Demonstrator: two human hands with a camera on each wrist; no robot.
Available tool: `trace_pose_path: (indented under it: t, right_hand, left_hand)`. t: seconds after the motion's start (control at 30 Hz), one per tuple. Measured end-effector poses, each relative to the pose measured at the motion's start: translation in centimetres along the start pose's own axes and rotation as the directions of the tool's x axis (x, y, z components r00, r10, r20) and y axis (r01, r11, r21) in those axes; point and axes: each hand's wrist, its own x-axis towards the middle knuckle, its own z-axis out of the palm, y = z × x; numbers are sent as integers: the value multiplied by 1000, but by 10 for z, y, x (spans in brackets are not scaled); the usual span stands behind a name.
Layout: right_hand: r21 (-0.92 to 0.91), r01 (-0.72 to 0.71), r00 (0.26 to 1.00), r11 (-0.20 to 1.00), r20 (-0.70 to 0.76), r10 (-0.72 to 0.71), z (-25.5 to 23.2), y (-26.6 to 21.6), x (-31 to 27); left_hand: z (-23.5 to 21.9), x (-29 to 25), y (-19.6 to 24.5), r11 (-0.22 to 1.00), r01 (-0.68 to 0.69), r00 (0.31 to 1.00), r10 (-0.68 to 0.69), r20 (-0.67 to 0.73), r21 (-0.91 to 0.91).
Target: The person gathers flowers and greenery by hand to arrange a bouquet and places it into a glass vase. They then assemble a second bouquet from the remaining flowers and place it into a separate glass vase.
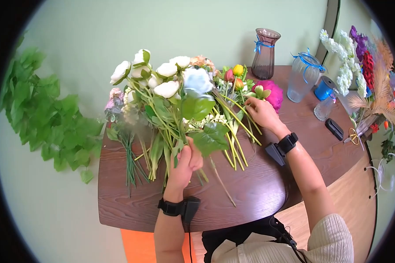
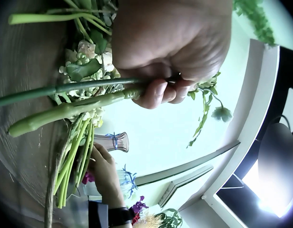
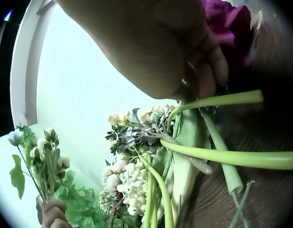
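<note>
My left hand (image 1: 185, 165) grips a bunch of upright stems above the table's front half. White blooms (image 1: 166, 90) and a pale blue rose (image 1: 198, 82) with broad green leaves (image 1: 213, 139) top this bunch. Below the fist, a thick light green stem (image 2: 65, 114) and a thin dark green stem (image 2: 46, 92) stick out in the left wrist view. Further right, my right hand (image 1: 265, 115) reaches down among the lying flowers, its curled fingers pinching a green stem (image 3: 222, 100). Beside it are a magenta flower (image 1: 275, 95) and red and yellow tulips (image 1: 238, 71).
More flowers with stems (image 1: 131, 158) lie across the dark wooden table (image 1: 131, 212). A purple glass vase (image 1: 264, 57), a clear vase (image 1: 300, 81), blue ribbon spool (image 1: 324, 89), small glass bottle (image 1: 323, 110), black case (image 1: 334, 129) and scissors (image 1: 352, 136) stand or lie rightward.
</note>
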Motion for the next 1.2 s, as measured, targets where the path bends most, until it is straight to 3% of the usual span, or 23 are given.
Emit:
trace_pose_path:
  t: [0.03, 0.07, 0.1, 0.17, 0.2, 0.3, 0.37, 0.43, 0.47, 0.5, 0.57, 0.63, 0.73, 0.8, 0.83, 0.87, 0.9, 0.93, 0.97, 1.03, 1.1, 1.13, 1.2]
  right_hand:
    - [52, -20, 1000, 998, 8, 20, -1, 1, 1]
    - [151, 28, 997, 988, -81, -16, -1, 0, 0]
    - [149, 35, 997, 988, -77, -24, -2, -1, 0]
    - [263, 5, 954, 965, -290, 74, -13, -13, -2]
    - [326, -33, 943, 945, -304, 137, -17, -13, -1]
    - [404, 241, 829, 883, -558, 29, -26, -27, 1]
    - [355, 262, 819, 897, -574, -12, -37, -42, 0]
    - [464, 449, 755, 764, -654, -46, -47, -54, 2]
    - [280, 469, 727, 838, -661, -186, -56, -55, 1]
    - [280, 471, 728, 836, -659, -189, -62, -61, 1]
    - [369, 624, 653, 688, -730, -201, -72, -75, 3]
    - [331, 658, 637, 677, -724, -265, -83, -89, 0]
    - [368, 555, 737, 746, -633, -236, -79, -99, -19]
    - [385, 529, 805, 756, -508, -305, -87, -123, -26]
    - [466, 584, 797, 665, -484, -361, -40, -78, -37]
    - [48, 499, 786, 865, -445, -429, -35, -93, -53]
    - [176, 482, 824, 858, -424, -376, -31, -111, -63]
    - [406, 358, 928, 841, -250, -275, -22, -111, -65]
    - [562, 338, 936, 755, -113, -335, -31, -127, -69]
    - [493, 297, 947, 818, -46, -317, -3, -104, -76]
    - [550, 407, 908, 729, -153, -390, 4, -110, -85]
    - [533, 371, 921, 761, -106, -374, 6, -106, -90]
    - [548, 370, 918, 750, -92, -385, 8, -103, -90]
  left_hand:
    - [3, 1, 1, 1000, -5, 1000, 5, -4, -1]
    - [6, 2, 1, 996, -27, 998, 31, -49, 87]
    - [7, 2, 2, 984, -44, 994, 61, -95, 174]
    - [4, 3, 0, 982, -63, 992, 81, -93, 179]
    - [5, 3, 0, 978, -82, 989, 105, -109, 193]
    - [9, 5, 0, 971, -103, 978, 138, -154, 213]
    - [9, 5, 1, 969, -105, 972, 148, -184, 224]
    - [6, 6, 0, 970, -119, 970, 159, -186, 210]
    - [4, 7, -2, 970, -121, 968, 162, -190, 210]
    - [1, 7, -5, 968, -140, 965, 181, -189, 207]
    - [0, 7, -6, 965, -165, 960, 205, -191, 205]
    - [2, 8, -7, 966, -144, 945, 198, -261, 213]
    - [3, 8, -9, 961, -174, 931, 232, -281, 214]
    - [1, 9, -13, 946, -207, 915, 277, -293, 249]
    - [0, 9, -13, 931, -228, 902, 312, -298, 284]
    - [0, 8, -11, 936, -228, 906, 305, -294, 269]
    - [1, 8, -11, 934, -235, 902, 313, -297, 270]
    - [3, 8, -12, 929, -236, 899, 320, -299, 285]
    - [3, 8, -11, 925, -235, 896, 325, -301, 300]
    - [-4, 4, -13, 952, -199, 918, 264, -295, 234]
    - [8, 5, -5, 861, -228, 883, 380, -276, 454]
    - [2, -1, -9, 711, -130, 874, 411, -259, 691]
    - [-6, 2, -17, 722, -192, 858, 453, -243, 665]
